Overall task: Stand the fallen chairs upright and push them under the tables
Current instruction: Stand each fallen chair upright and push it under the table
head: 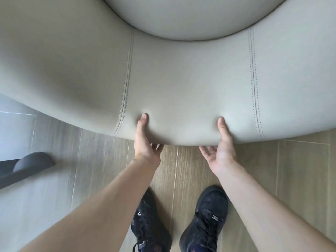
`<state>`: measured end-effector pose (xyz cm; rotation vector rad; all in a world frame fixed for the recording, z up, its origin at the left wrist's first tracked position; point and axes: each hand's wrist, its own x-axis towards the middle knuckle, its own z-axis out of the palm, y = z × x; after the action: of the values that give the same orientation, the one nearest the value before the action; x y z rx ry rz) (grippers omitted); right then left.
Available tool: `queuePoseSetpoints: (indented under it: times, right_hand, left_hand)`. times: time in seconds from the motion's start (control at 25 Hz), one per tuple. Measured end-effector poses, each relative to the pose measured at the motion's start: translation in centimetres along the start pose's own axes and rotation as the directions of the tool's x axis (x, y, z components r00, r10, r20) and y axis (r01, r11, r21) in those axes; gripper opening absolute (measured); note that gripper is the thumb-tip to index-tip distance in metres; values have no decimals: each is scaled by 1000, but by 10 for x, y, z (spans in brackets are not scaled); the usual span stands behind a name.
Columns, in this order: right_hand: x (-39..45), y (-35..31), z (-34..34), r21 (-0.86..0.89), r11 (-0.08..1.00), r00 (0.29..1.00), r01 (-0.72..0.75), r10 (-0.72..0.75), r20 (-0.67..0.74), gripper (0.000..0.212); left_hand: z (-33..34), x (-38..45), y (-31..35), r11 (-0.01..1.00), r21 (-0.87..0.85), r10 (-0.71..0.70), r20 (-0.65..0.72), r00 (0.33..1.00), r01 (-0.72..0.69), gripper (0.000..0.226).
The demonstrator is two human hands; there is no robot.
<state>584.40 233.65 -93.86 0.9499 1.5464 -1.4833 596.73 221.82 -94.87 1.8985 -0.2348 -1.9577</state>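
Beige leather-like upholstery with stitched seams fills the upper frame: the chair [181, 79], its curved padded backrest running left to right. Both hands clamp its lower edge at centre, left hand [145, 142] and right hand [220, 148], thumbs pressed on top, fingers curled beneath. Below lie wood-grain floor planks [300, 170] and black sneakers [205, 219].
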Motion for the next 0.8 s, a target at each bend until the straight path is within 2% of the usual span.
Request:
queuePoseSetpoints:
  times: [0.12, 0.28, 0.4, 0.56, 0.68, 0.76, 0.8]
  right_hand:
    - [-58, -19, -9, -44, 998, 998, -36, 33, -48, 70]
    - [-157, -53, -22, -105, 990, 991, -97, 86, -100, 67]
    - [-227, -78, -19, -112, 984, 983, -140, 125, -132, 62]
    - [-306, -116, 10, -117, 970, 968, -213, 193, -157, 58]
    - [-341, -151, 41, -187, 941, 955, -283, 259, -142, 54]
    - [-357, -178, 62, -215, 929, 950, -301, 272, -154, 51]
    - [-363, -191, 71, -230, 925, 946, -303, 264, -186, 52]
  left_hand:
    - [-8, -60, 13, 999, 50, -3, -63, 998, 6, 55]
    - [-16, -160, 42, 996, 74, -41, -187, 981, 56, 70]
    - [-18, -223, 75, 993, 104, -33, -240, 970, 59, 65]
    - [-12, -291, 127, 987, 146, 106, -277, 955, -68, 55]
    - [1, -319, 166, 970, 181, 200, -222, 954, -161, 60]
    - [15, -334, 182, 933, 276, 289, -189, 938, -232, 71]
    - [20, -345, 186, 870, 378, 398, -157, 904, -317, 72]
